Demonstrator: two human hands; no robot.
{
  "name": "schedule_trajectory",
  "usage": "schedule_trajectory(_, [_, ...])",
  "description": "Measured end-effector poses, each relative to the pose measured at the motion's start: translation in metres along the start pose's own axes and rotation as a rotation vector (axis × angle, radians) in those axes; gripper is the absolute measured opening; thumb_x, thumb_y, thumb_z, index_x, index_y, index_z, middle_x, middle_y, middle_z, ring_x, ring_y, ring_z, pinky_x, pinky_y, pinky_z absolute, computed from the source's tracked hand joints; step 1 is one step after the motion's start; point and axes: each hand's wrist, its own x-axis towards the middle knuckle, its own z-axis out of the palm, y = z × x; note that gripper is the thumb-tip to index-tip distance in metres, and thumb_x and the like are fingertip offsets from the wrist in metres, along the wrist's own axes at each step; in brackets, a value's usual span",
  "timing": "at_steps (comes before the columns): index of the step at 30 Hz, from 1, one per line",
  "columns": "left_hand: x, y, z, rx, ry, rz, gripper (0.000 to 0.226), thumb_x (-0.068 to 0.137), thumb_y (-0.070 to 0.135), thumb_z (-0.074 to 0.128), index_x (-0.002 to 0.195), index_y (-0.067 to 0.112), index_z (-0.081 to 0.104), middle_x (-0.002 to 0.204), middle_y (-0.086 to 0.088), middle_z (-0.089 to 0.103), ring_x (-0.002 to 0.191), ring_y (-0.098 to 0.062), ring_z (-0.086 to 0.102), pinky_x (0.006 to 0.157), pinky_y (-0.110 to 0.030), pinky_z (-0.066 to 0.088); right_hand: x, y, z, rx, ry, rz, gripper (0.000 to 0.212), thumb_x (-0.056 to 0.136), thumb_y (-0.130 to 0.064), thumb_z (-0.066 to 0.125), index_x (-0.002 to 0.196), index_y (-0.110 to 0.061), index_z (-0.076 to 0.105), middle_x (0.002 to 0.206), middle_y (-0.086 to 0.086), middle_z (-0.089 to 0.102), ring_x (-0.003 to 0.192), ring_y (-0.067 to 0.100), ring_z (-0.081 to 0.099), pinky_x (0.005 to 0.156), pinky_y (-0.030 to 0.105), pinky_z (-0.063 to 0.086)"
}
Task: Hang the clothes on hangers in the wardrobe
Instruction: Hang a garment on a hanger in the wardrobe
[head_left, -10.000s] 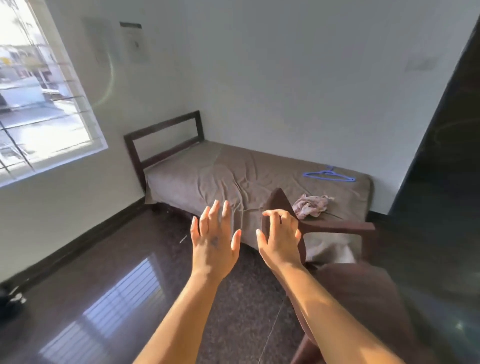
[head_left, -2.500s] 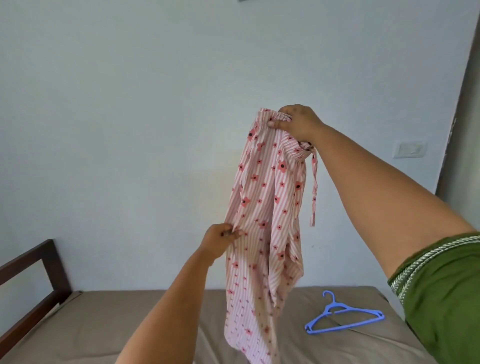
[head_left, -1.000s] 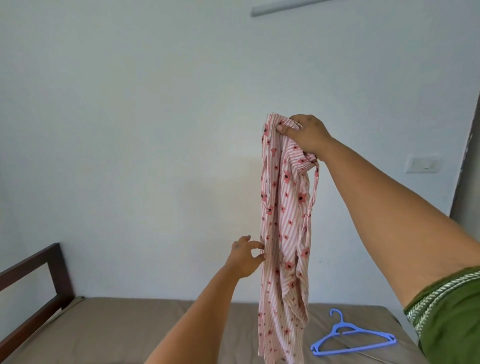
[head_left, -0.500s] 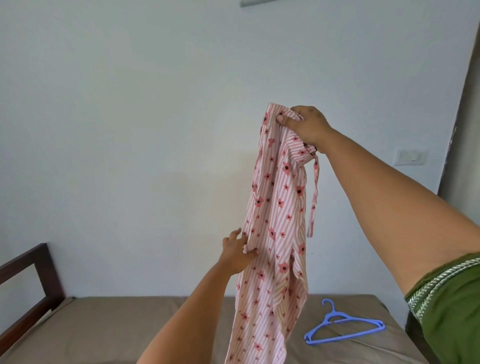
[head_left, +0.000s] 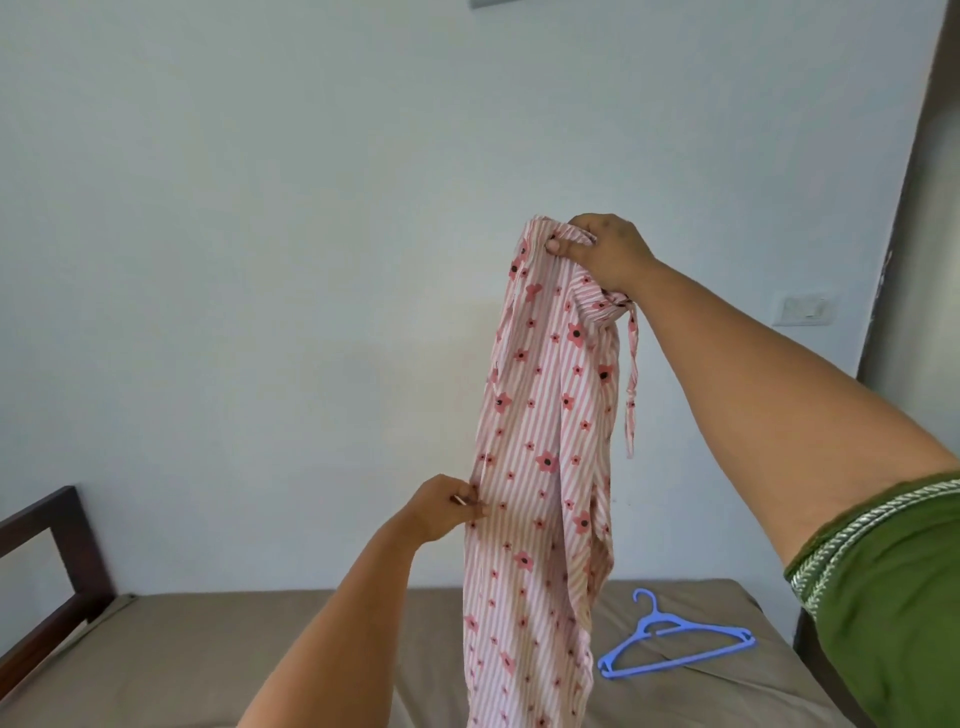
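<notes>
A pink-and-white striped garment (head_left: 540, 467) with red flowers hangs in the air before the wall. My right hand (head_left: 605, 252) grips its bunched top edge, held high. Lower down, my left hand (head_left: 441, 506) pinches the garment's left edge at mid height. A thin tie strap dangles on the garment's right side. A blue plastic hanger (head_left: 675, 642) lies flat on the bed at the lower right, apart from both hands. The garment's lower end runs out of the frame.
A bed (head_left: 208, 660) with a brown sheet fills the bottom, with a dark wooden headboard (head_left: 47, 587) at the left. A pale wall is behind. A light switch (head_left: 802, 309) sits on the wall at right, beside a dark door frame.
My left hand let go of the garment, then took its left edge again and now pinches it lower down. The right hand holds the top at much the same height.
</notes>
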Motion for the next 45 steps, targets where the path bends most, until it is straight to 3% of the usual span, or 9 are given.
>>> schedule_trajectory(3, [-0.007, -0.006, -0.002, -0.003, 0.018, -0.016, 0.021, 0.085, 0.023, 0.073, 0.099, 0.008, 0.073, 0.086, 0.003, 0.065, 0.081, -0.013, 0.06, 0.076, -0.023, 0.044, -0.004, 0.006, -0.003, -0.005, 0.021, 0.042, 0.066, 0.085, -0.053, 0.063, 0.134, -0.01, 0.053, 0.142, 0.01, 0.048, 0.132, 0.026, 0.042, 0.106, 0.029, 0.031])
schedule_trajectory(10, [-0.015, -0.011, -0.02, -0.259, 0.16, -0.032, 0.021, 0.079, -0.001, 0.071, 0.065, 0.001, 0.056, 0.056, -0.001, 0.058, 0.06, -0.014, 0.069, 0.085, -0.042, 0.057, -0.007, 0.018, -0.005, -0.035, 0.114, 0.09, 0.065, 0.086, -0.054, 0.061, 0.132, -0.008, 0.053, 0.14, 0.013, 0.05, 0.131, 0.029, 0.043, 0.105, 0.032, 0.034])
schedule_trajectory(17, [-0.016, -0.022, -0.021, -0.108, 0.165, -0.082, 0.018, 0.089, 0.001, 0.057, 0.104, 0.008, 0.064, 0.083, -0.007, 0.067, 0.081, -0.023, 0.065, 0.081, -0.032, 0.053, -0.021, 0.031, 0.008, -0.029, 0.053, 0.168, 0.068, 0.088, -0.047, 0.062, 0.14, -0.007, 0.045, 0.147, 0.014, 0.041, 0.136, 0.028, 0.038, 0.111, 0.031, 0.028])
schedule_trajectory(22, [-0.016, -0.02, -0.017, -0.172, 0.358, -0.093, 0.021, 0.101, 0.019, 0.04, 0.089, 0.01, 0.055, 0.079, 0.002, 0.056, 0.083, -0.021, 0.051, 0.07, -0.028, 0.036, -0.034, 0.041, 0.033, -0.179, -0.054, 0.249, 0.054, 0.091, -0.033, 0.063, 0.131, 0.0, 0.046, 0.136, 0.022, 0.05, 0.124, 0.034, 0.048, 0.096, 0.031, 0.038])
schedule_trajectory(29, [-0.008, 0.02, -0.02, 0.005, 0.408, 0.185, 0.015, 0.099, 0.018, 0.047, 0.095, 0.008, 0.058, 0.081, -0.006, 0.061, 0.078, -0.023, 0.054, 0.068, -0.029, 0.037, -0.09, 0.028, 0.112, -0.025, -0.354, 0.3, 0.049, 0.085, -0.012, 0.062, 0.128, -0.012, 0.04, 0.118, 0.017, 0.056, 0.103, 0.029, 0.056, 0.072, 0.024, 0.037])
schedule_trajectory(32, [-0.012, 0.028, -0.016, -0.084, 0.33, 0.253, 0.01, 0.092, 0.007, 0.051, 0.093, 0.013, 0.059, 0.077, 0.001, 0.062, 0.071, -0.015, 0.052, 0.07, -0.029, 0.041, -0.114, 0.013, 0.141, 0.002, -0.777, 0.188, 0.078, 0.08, -0.038, 0.075, 0.145, -0.029, 0.033, 0.138, 0.002, 0.044, 0.123, 0.018, 0.045, 0.093, 0.023, 0.037])
schedule_trajectory(34, [-0.016, 0.026, -0.017, -0.113, 0.279, 0.274, 0.012, 0.089, 0.006, 0.055, 0.091, 0.017, 0.061, 0.07, 0.004, 0.059, 0.065, -0.011, 0.049, 0.067, -0.029, 0.04, -0.121, 0.009, 0.15, -0.002, -0.869, 0.101, 0.082, 0.077, -0.046, 0.075, 0.146, -0.033, 0.033, 0.146, -0.005, 0.04, 0.133, 0.015, 0.038, 0.106, 0.027, 0.032])
schedule_trajectory(39, [-0.024, 0.019, -0.028, -0.173, 0.354, 0.255, 0.01, 0.09, 0.026, 0.066, 0.09, 0.017, 0.064, 0.078, -0.002, 0.069, 0.061, -0.006, 0.054, 0.062, -0.021, 0.044, -0.118, 0.012, 0.154, 0.022, -0.885, 0.082, 0.037, 0.08, -0.041, 0.075, 0.108, -0.017, 0.067, 0.106, 0.0, 0.07, 0.101, 0.021, 0.065, 0.09, 0.033, 0.049])
schedule_trajectory(45, [-0.037, 0.005, -0.027, -0.121, 0.313, 0.141, 0.045, 0.074, 0.031, 0.082, 0.102, 0.02, 0.049, 0.082, 0.005, 0.068, 0.066, -0.006, 0.062, 0.059, -0.021, 0.046, -0.087, 0.002, 0.147, -0.162, -0.59, 0.021, 0.049, 0.081, -0.036, 0.074, 0.122, -0.012, 0.062, 0.129, 0.007, 0.057, 0.118, 0.025, 0.053, 0.091, 0.025, 0.039])
